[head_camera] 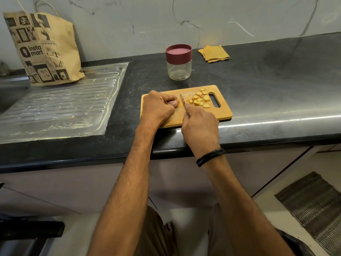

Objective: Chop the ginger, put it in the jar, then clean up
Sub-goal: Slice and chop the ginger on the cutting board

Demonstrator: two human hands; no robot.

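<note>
Head view looks down on a dark tabletop (pixel 258 74) with a steel drainboard (pixel 60 104) set into its left part. A printed paper bag (pixel 46 48) stands upright at the back of the drainboard, against the marble wall. Near the front edge lies a wooden board (pixel 224 112), its long axis running left to right and its handle slot at the right end. Behind the board, apart from it, a clear jar (pixel 179 61) stands upright with its maroon lid on. A folded yellow cloth (pixel 214 53) lies to the right of the jar by the wall.

The left hand (pixel 156 108) rests on the board's left part, its fingers (pixel 170 98) curled tight over a ginger piece (pixel 176 99), of which only a small end shows. The right hand (pixel 200 126) is wrapped round a knife (pixel 182 99); the blade points away from the person, tilted a little left, just beside the left fingertips. A heap of ginger slices (pixel 200 99) lies on the board right of the blade, between it and the slot. A black band (pixel 210 157) circles the right wrist. Nothing lies between board and jar.
</note>
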